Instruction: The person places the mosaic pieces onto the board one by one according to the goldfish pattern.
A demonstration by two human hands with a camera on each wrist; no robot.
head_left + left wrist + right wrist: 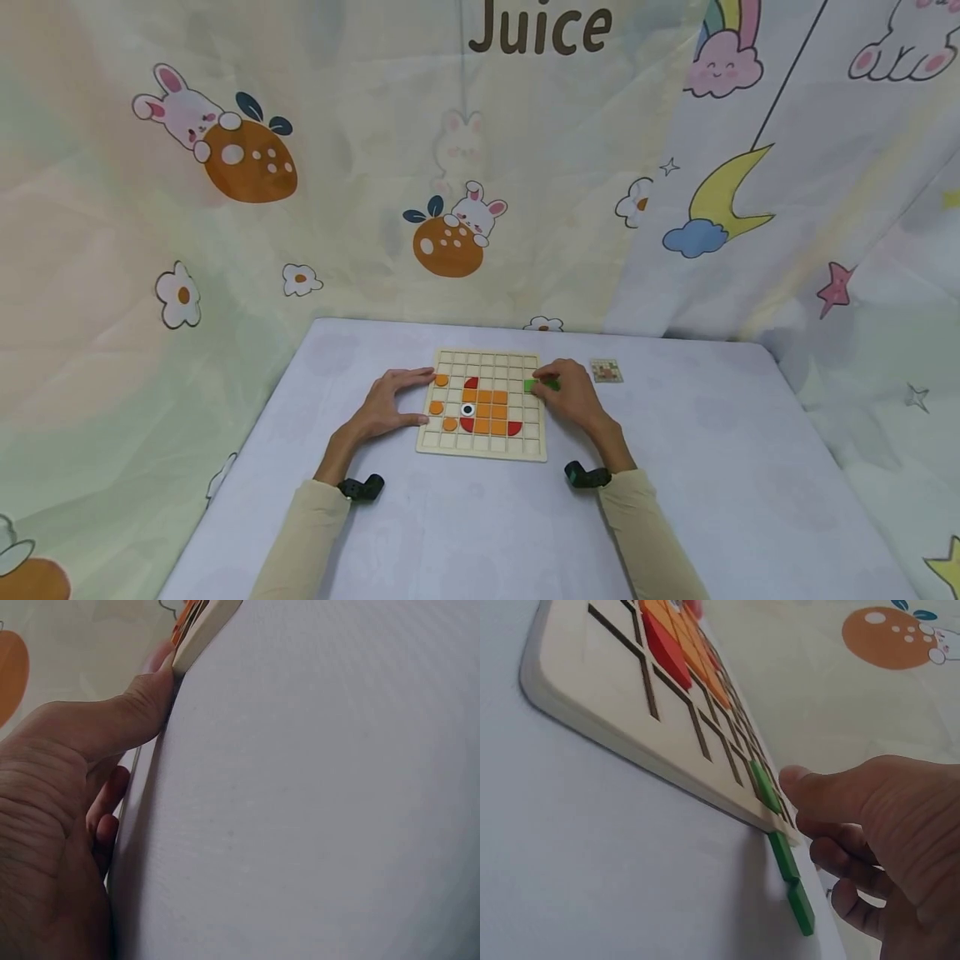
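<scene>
A pale wooden grid board (pixel 480 454) lies on the table, bearing orange square tiles (pixel 492 412), red rounded tiles (pixel 514 428), an eye tile (pixel 468 410) and orange discs (pixel 442 381). My left hand (pixel 378 406) spans the board's left side, thumb and fingers spread at its edge. A green tile (pixel 765 787) lies at the board's right side. Close over it, my right hand (pixel 568 392) has its thumb tip beside the tile, the other fingers loosely curled. Two more green tiles (pixel 784 856) sit just off the board's edge, partly under that hand in the head view.
A small picture card (pixel 606 371) lies on the table right of the board. The white-covered table (pixel 465 533) ends at a printed cloth backdrop (pixel 360 225). Dark devices are strapped at the left wrist (pixel 362 488) and right wrist (pixel 587 475).
</scene>
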